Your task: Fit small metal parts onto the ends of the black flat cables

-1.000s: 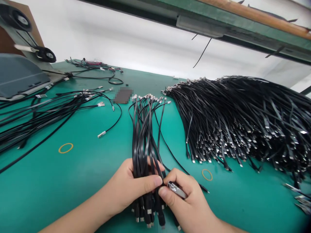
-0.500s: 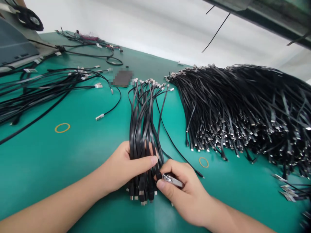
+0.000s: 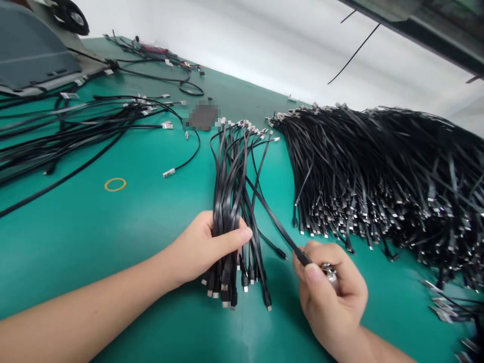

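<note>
My left hand [image 3: 214, 244] is closed around a bundle of flat black USB cables [image 3: 229, 186], thumb across the front. The bundle's small plugs hang below the fist, and its silvery USB plugs lie fanned out on the far side. To the right, my right hand [image 3: 328, 297] pinches the near end of one black cable [image 3: 278, 224] between thumb and finger, drawing it out at a slant from the bundle. A small shiny metal tool, seemingly a nail clipper [image 3: 329, 275], is tucked within the same hand. Most of the tool is hidden by the fingers.
A big heap of black cables [image 3: 363, 171] covers the right of the green table [image 3: 151, 312]. More cables [image 3: 94, 126] lie at left. A yellow rubber band [image 3: 115, 184] is left of my hand. A blurred-out dark object [image 3: 204, 116] sits behind the bundle.
My right hand has moved right, away from the bundle, pulling one cable's end with it. The left hand keeps its hold. The view has shifted slightly, and the right-hand yellow band is now hidden.
</note>
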Demonstrator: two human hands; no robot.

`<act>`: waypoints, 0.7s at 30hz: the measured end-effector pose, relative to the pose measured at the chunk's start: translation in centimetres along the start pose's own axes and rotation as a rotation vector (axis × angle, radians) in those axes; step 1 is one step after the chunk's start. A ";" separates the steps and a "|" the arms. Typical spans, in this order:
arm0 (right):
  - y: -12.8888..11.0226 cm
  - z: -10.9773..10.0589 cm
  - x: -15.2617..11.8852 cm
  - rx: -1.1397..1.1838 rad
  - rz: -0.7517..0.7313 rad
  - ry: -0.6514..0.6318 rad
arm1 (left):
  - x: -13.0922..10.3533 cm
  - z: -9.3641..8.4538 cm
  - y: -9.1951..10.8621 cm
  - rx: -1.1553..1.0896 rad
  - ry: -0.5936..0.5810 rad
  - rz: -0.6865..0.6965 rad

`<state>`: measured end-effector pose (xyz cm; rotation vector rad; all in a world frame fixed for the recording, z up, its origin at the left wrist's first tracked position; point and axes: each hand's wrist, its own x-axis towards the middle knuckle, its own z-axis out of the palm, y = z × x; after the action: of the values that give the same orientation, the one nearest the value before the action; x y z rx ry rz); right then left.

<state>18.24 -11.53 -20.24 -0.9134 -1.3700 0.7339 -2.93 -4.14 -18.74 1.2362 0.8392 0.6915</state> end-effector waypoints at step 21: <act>-1.5 1.6 1.2 -0.375 0.200 -0.578 | 0.1 0.2 -0.3 -0.137 0.043 0.047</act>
<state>16.60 -10.98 -18.40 -1.1997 -1.9910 0.9593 -2.75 -4.23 -19.05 1.1239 0.7868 0.8027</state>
